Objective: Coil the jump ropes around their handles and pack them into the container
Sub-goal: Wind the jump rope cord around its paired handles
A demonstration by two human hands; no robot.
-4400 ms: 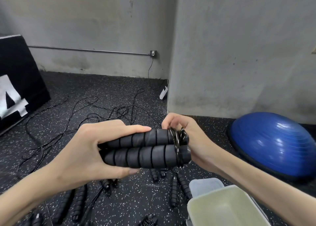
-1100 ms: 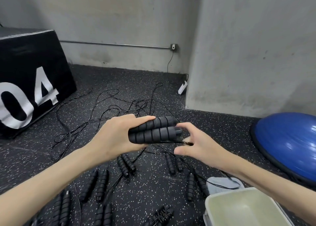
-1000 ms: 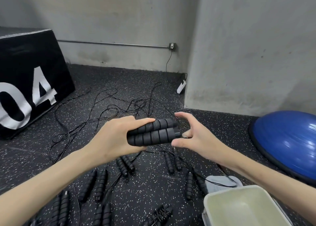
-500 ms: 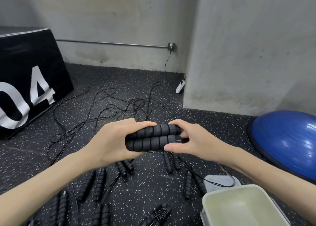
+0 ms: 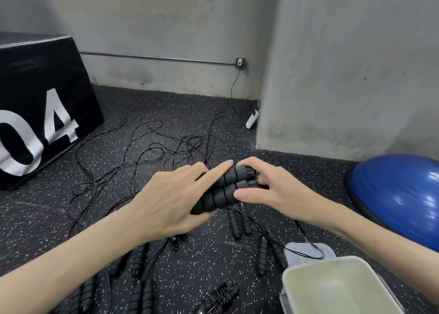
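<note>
The 2 foam handles [image 5: 225, 190] are held side by side above the speckled floor [image 5: 166, 114], between both hands, well apart from the pale container [image 5: 308, 269] at the lower right. The step in hand appears to be the start of a wrap: the handles are being squared up so the cord can be wound round them. It would be done best if the handles were kept parallel and flush at their ends, the cord drawn taut from the cap end, and each turn laid beside the last rather than on top of it, so the bundle stays slim enough for the container. The loose cords [image 5: 152, 152] on the floor are tangled together, so slack should be fed gently to avoid dragging neighbouring ropes.

The left hand [image 5: 173, 199] is curled round the near part of the pair, thumb beneath and index finger laid straight along the top handle. The right hand [image 5: 268, 190] pinches the far, capped ends, thumb on the lower handle and fingers bent over the upper one. Both forearms are raised in front of the body, converging on the bundle.

Several unwound handle pairs [image 5: 237, 223] lie on the floor below, and 1 already coiled rope [image 5: 221, 297] lies near the container.
</note>
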